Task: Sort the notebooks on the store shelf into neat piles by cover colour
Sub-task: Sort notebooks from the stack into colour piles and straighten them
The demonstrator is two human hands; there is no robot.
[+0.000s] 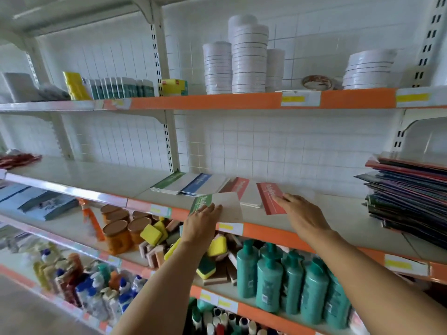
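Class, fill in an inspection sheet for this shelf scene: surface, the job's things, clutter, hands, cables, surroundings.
Surface: middle shelf, pale, orange front edge.
Job's things: green pile, blue pile, red pile at the back; green notebook overhanging the edge; red notebook in front.
Clutter: dark folder stack, untidy.
Hands: left hand on the green notebook; right hand on the red; grip unclear.
Cables: nothing seen.
Surroundings: white tubs above; teal bottles below.

Print on the notebooks [272, 198] and shelf labels [300, 99] is too blurred to read.
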